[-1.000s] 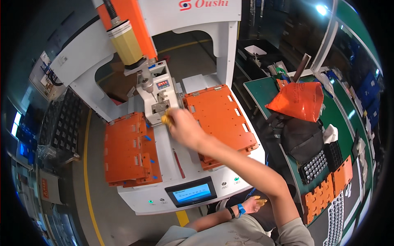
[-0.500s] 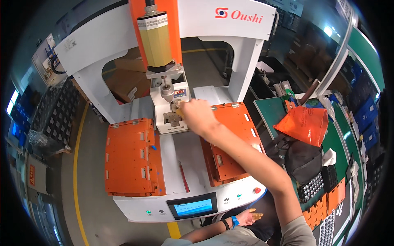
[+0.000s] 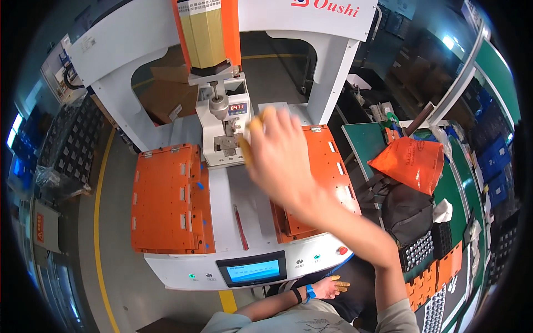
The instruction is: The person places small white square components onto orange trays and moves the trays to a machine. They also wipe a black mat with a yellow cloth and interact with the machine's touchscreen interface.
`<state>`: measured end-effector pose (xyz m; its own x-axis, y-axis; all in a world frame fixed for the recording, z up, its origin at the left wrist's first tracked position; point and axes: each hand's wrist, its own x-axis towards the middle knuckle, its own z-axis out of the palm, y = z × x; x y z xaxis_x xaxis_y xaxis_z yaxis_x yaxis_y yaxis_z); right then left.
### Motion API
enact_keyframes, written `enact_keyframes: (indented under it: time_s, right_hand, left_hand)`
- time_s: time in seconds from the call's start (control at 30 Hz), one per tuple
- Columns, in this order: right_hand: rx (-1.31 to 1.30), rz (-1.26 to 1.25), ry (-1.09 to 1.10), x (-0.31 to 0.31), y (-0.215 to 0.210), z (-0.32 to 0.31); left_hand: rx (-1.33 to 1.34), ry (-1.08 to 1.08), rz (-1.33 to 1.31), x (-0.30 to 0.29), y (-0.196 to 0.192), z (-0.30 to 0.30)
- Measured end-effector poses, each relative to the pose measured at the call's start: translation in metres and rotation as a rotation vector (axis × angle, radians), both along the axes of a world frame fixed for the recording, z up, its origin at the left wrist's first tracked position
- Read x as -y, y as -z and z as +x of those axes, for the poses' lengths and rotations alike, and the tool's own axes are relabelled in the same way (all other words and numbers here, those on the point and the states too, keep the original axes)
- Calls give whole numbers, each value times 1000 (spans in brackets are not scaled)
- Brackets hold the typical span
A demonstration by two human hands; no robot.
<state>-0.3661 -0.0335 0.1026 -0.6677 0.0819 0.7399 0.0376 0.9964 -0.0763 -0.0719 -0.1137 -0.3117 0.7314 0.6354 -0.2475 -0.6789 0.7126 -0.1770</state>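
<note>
My right hand is raised in front of the white screw feeder with its small red digital display. Yellow finger cots cover its thumb and forefinger, which stand apart; the fingers are slightly blurred, and I see nothing held. Just left of the hand, the screwdriver head hangs below a gold motor housing. My left hand rests low near my lap, fingers stretched out, some in yellow cots, with a blue band at the wrist. My right forearm crosses over the right orange fixture.
On the left of the machine bed lies another orange fixture. A thin red tool lies between the fixtures. In front are a touch screen and a red button. A green bench at right holds an orange bag and a black bag.
My right hand has drawn back from the feeder, toward me and slightly right, and its fingers have spread. My left hand stays low. The whole view has shifted a little.
</note>
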Motion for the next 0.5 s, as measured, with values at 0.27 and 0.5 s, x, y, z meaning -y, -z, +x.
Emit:
enact_keyframes:
  time_s: [0.27,0.5]
  right_hand:
    - [844,-29,-58,137,112,131]
    - [690,-184,323,132,217,50]
  left_hand:
    - [92,14,201,8,12,-2]
    - [86,22,155,16,6,-6]
